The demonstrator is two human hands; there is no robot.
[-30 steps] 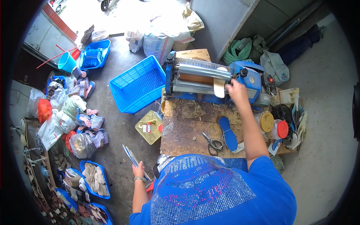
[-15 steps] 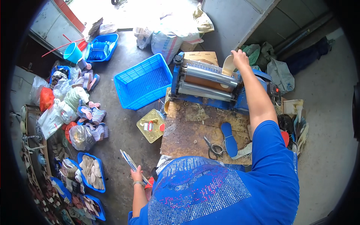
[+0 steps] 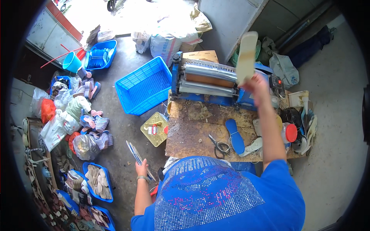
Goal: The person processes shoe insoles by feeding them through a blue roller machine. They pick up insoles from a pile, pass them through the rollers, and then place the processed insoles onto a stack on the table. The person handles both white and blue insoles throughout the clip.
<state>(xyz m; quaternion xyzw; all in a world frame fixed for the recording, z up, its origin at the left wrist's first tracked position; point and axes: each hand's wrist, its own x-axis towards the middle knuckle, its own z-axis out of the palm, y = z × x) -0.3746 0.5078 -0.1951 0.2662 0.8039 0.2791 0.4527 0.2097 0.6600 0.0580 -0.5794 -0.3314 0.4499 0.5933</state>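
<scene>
My right hand [image 3: 257, 87] is closed on one end of a cream, sole-shaped insole [image 3: 246, 56], held up above the right end of a roller machine [image 3: 210, 73] with shiny metal rollers. The insole stands apart from the rollers. Low on the left, my left hand [image 3: 142, 168] grips a thin stack of insoles [image 3: 134, 152], seen mostly edge-on. The machine sits at the far side of a worn wooden table [image 3: 183, 134]. On that table lie a blue insole [image 3: 234, 136] and black-handled scissors [image 3: 219, 148], with loose string around them.
A blue plastic basket [image 3: 143, 86] stands on the floor left of the machine, with a yellowish square tin [image 3: 154, 129] nearer me. Slippers, bags and blue trays of soles [image 3: 98, 181] line the left. A red-lidded jar [image 3: 290, 133] stands at the table's right side.
My right hand has drawn back from the rollers toward me, lifting the cream insole up off the machine. My left hand keeps its stack, nearly in place. The view has shifted slightly.
</scene>
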